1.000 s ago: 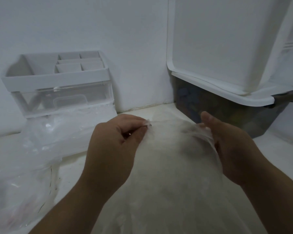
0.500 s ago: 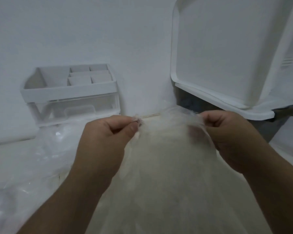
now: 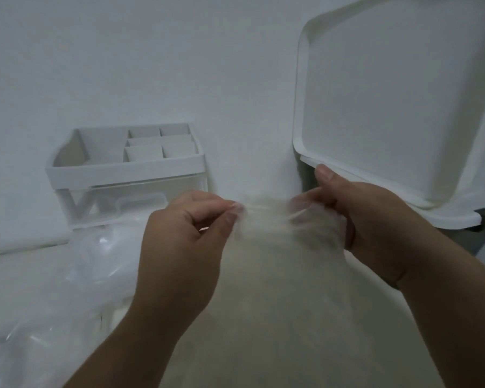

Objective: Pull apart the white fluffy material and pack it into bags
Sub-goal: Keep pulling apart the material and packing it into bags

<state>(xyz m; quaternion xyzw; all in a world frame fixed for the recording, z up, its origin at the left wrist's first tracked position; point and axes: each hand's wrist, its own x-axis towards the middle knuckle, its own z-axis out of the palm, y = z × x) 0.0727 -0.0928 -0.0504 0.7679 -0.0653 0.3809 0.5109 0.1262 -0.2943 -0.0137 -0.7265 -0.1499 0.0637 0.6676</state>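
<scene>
A clear plastic bag (image 3: 277, 289) stuffed with white fluffy material fills the lower middle of the head view, its top raised between my hands. My left hand (image 3: 185, 242) pinches the bag's top edge between thumb and fingers on the left. At the right side of the bag's mouth, my right hand (image 3: 370, 228) grips the edge, fingers curled into the film and thumb pointing up. The bag's lower part runs out of view below.
Crumpled clear plastic bags (image 3: 67, 275) lie on the white surface at the left. A white organiser with a clear drawer (image 3: 126, 175) stands against the wall. At the right a dark bin with its white lid (image 3: 389, 107) tilted open stands close behind my right hand.
Both hands have lifted the bag's top higher and drawn it closer together. The view has tilted up, so the organiser and lid sit lower in frame.
</scene>
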